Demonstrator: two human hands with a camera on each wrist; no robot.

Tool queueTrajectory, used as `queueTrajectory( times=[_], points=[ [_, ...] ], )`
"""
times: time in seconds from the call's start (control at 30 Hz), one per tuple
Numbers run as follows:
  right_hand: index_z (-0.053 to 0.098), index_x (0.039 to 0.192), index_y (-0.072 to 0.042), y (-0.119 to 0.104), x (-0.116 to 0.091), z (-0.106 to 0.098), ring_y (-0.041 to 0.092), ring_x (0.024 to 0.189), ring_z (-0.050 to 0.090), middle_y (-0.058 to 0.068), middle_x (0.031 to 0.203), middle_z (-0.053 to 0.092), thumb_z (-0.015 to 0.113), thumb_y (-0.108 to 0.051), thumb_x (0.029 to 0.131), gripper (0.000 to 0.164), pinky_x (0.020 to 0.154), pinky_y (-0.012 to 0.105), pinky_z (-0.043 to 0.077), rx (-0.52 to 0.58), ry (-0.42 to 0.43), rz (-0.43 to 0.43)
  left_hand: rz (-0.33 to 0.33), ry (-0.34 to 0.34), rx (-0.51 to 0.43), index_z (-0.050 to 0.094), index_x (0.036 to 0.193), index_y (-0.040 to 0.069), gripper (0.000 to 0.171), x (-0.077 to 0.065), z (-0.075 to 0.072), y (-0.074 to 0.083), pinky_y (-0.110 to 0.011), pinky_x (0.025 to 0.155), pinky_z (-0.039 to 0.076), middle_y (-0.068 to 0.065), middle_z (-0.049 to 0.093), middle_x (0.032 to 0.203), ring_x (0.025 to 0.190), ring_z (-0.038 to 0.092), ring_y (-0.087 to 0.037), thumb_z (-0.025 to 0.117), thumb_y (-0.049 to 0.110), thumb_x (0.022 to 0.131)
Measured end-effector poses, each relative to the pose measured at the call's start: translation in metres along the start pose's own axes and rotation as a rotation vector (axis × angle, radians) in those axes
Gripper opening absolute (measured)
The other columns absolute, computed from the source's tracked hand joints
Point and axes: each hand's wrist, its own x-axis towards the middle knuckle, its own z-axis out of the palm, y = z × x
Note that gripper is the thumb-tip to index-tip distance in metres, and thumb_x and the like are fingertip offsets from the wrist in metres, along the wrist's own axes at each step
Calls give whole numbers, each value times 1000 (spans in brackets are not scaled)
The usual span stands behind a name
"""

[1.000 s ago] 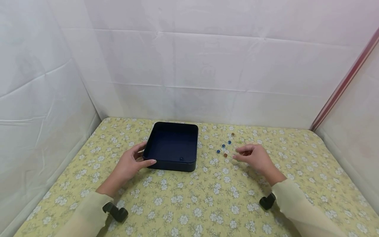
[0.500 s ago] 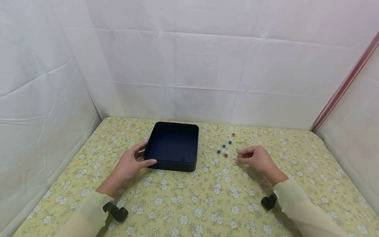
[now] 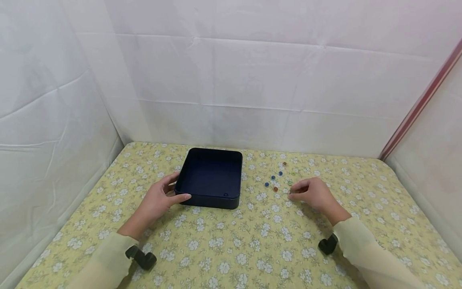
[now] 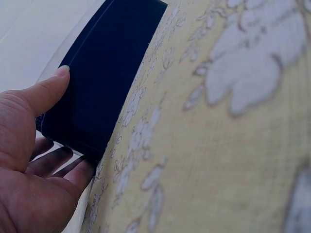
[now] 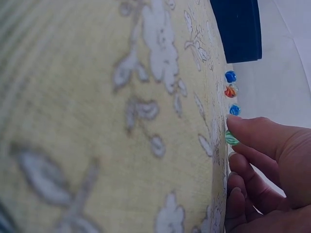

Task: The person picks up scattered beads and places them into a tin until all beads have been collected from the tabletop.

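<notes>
A dark navy square open-topped box (image 3: pixel 212 202) stands left of centre on the table. My left hand (image 3: pixel 161 195) grips its near left corner, thumb on the front rim and fingers along the side. One small dark marble (image 3: pixel 225 194) lies inside by the front wall. My right hand (image 3: pixel 313 194) is low over the cloth, fingers loosely bent and thumb apart from them. A green marble (image 5: pixel 232 138) lies at its fingertips, partly covered by the thumb in the right wrist view; it does not appear pinched. Left of that hand lie an orange-red marble (image 3: pixel 276 189) and a blue marble (image 3: pixel 266 184).
Farther back are more blue marbles (image 3: pixel 280 173), a brownish marble (image 3: pixel 284 163) and a yellow-green marble (image 3: pixel 293 173). A floral yellow cloth (image 3: pixel 238 245) covers the table. White sheet walls (image 3: pixel 231 72) close off the back and both sides.
The dark marble has rolled a little to the right inside the box. My right hand has shifted slightly right, and a green marble now shows beside its fingertips. The left hand stays put.
</notes>
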Motion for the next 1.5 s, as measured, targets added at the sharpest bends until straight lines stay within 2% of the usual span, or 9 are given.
queueTrajectory(
  times=[0.3,0.57,1.0,1.3,1.5],
  points=[
    [82,104,-11,-1,-1,-1,16,84,68,11,112,75,83,-23,88,20,70,32,59,-39,-8,0,-1,1,2,29,164,17,96,-1,0,0,-51,106,53,-15,31,168,146,44,-40,80,46,88],
    [82,105,-13,0,-1,-1,16,88,70,10,113,76,83,-26,88,21,74,34,60,-56,-4,-1,-8,-6,-7,27,164,19,97,0,0,0,-51,107,52,-13,28,169,148,42,-40,80,48,88],
    [81,111,-17,-10,-1,9,16,87,69,6,111,74,82,-33,89,27,71,31,59,21,3,-97,-5,-10,-13,28,164,19,97,1,-1,-1,-50,107,52,-13,28,169,148,42,-40,81,47,88],
    [81,111,-17,-22,3,20,18,93,70,6,120,72,84,-33,87,28,75,32,60,118,26,-72,3,-7,-16,28,164,19,97,2,0,-3,-51,106,53,-14,30,168,147,43,-40,81,46,87],
    [80,115,-16,-27,5,25,18,95,69,6,120,73,83,-32,89,30,76,31,60,149,45,-98,0,-8,-16,28,164,19,97,1,-1,-3,-50,106,53,-14,30,168,147,43,-40,81,46,87]
  ],
)
